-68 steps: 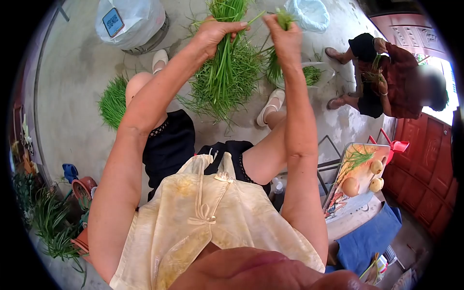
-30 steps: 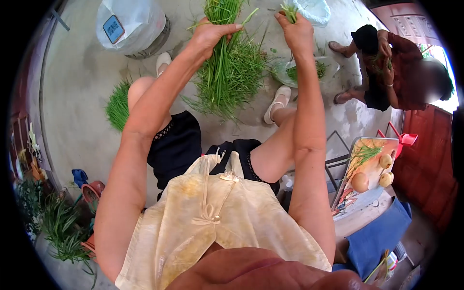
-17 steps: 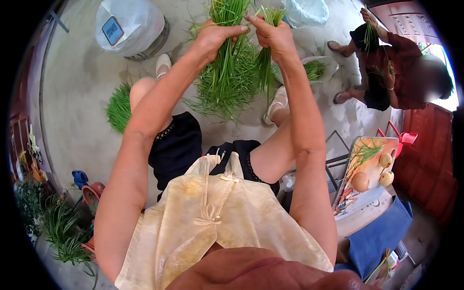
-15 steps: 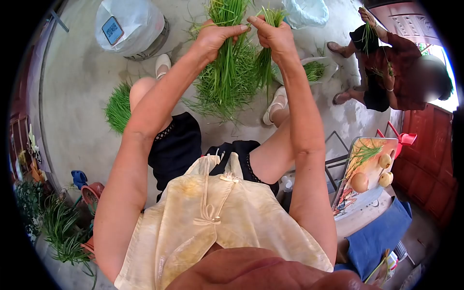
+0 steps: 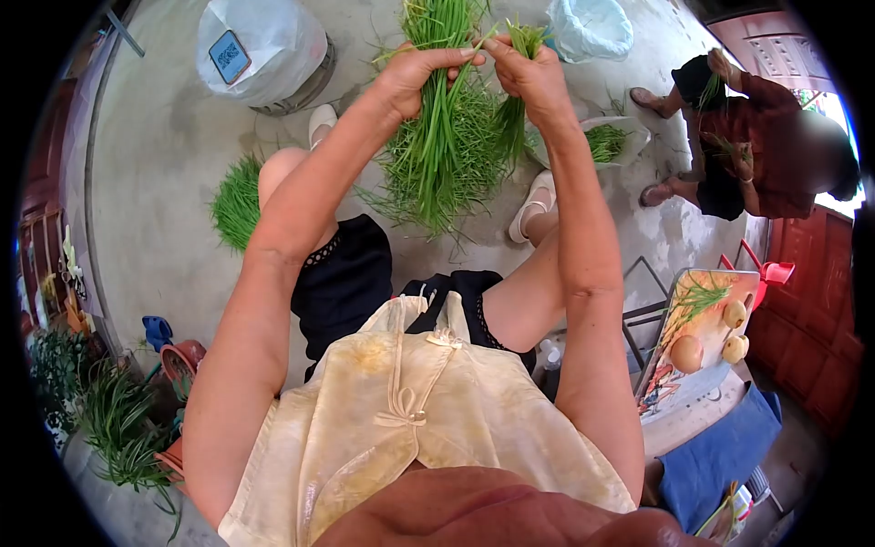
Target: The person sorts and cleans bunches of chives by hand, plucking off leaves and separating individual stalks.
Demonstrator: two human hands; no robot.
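My left hand point(image 5: 408, 82) is closed around a thick bunch of long green chives point(image 5: 441, 109), which hangs down over a loose pile of chives point(image 5: 467, 173) on the floor. Just to its right, my right hand point(image 5: 536, 84) grips a smaller bunch of chives point(image 5: 512, 128). Thumb and index finger of the right hand pinch a thin strand close to the left thumb. The two thumbs are nearly touching. Palms and most finger ends are hidden behind the bunches.
Another clump of chives point(image 5: 236, 202) lies by my left leg. A plastic-covered bucket point(image 5: 273, 55) carries a phone point(image 5: 230, 57). At right are an open bag point(image 5: 629, 137) with greens, a blue-lined bin point(image 5: 592, 32), a seated person point(image 5: 761, 137) holding greens, and a small table point(image 5: 688, 305) bearing round items.
The whole view has shifted slightly right and down. Both my hands keep their bunches, close together as before. The other person's raised hand sits lower against the body.
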